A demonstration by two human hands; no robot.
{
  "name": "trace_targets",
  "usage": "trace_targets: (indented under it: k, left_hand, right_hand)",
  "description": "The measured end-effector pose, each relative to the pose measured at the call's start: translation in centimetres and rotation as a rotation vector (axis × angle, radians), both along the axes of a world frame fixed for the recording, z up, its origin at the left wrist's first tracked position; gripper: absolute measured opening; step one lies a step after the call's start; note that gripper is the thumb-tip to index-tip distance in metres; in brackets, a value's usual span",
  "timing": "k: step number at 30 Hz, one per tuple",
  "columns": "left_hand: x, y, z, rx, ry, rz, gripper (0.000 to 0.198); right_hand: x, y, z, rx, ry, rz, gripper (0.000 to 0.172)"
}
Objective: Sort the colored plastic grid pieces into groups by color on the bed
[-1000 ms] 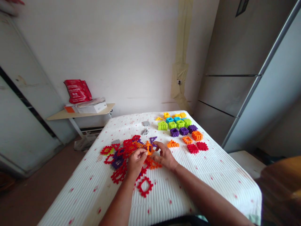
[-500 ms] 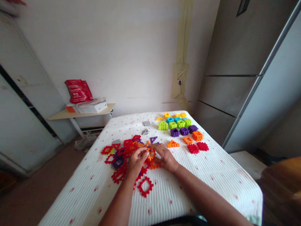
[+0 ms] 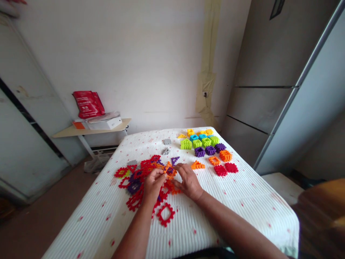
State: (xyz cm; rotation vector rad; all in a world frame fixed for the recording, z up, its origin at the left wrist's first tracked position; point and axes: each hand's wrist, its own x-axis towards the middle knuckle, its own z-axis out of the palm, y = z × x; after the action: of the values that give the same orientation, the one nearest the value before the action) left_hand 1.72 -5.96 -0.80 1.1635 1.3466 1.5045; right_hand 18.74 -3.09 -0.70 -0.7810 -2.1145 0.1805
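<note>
My left hand (image 3: 152,185) and my right hand (image 3: 188,181) meet over a heap of flat toothed plastic frames (image 3: 140,178), red, purple and orange. Both pinch the same orange frame pieces (image 3: 169,170), held just above the heap. A single red frame (image 3: 166,214) lies nearer me, by my left forearm. Further back on the right stand finished cubes in rows: green cubes (image 3: 199,143), purple cubes (image 3: 210,149), an orange cube (image 3: 225,155) and red pieces (image 3: 225,169).
All of it lies on a white quilted cover with red dots (image 3: 237,205). Small grey pieces (image 3: 166,146) lie at the back. A low shelf (image 3: 91,130) with a red bag and a white box stands at the left wall. A cabinet (image 3: 272,90) is on the right.
My right hand has come in to the orange pieces that my left hand held, and both now pinch them together. The heap and the cubes have not moved.
</note>
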Motion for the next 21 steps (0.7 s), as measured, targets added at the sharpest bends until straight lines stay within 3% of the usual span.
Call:
trace_targets:
  k: [5, 8, 12, 16, 21]
  left_hand:
    - [0.0, 0.0, 0.0, 0.019, 0.001, -0.027, 0.031]
    - [0.0, -0.2, 0.3, 0.054, 0.005, 0.004, 0.04]
    - [-0.1, -0.1, 0.2, 0.066, 0.019, 0.037, 0.048]
    - [-0.1, 0.2, -0.2, 0.07, 0.045, 0.026, 0.048]
    - [0.0, 0.0, 0.3, 0.065, 0.084, 0.002, 0.048]
  right_hand:
    - [-0.2, -0.1, 0.3, 0.034, -0.035, -0.042, 0.038]
    - [1.4, 0.5, 1.2, 0.06, -0.014, -0.123, 0.038]
    - [6.2, 2.2, 2.5, 0.047, -0.013, -0.464, 0.028]
    - [11.2, 3.8, 2.8, -0.134, -0.147, -0.83, 0.026]
    - [13.3, 4.6, 2.4, -0.417, -0.336, -1.017, 0.029]
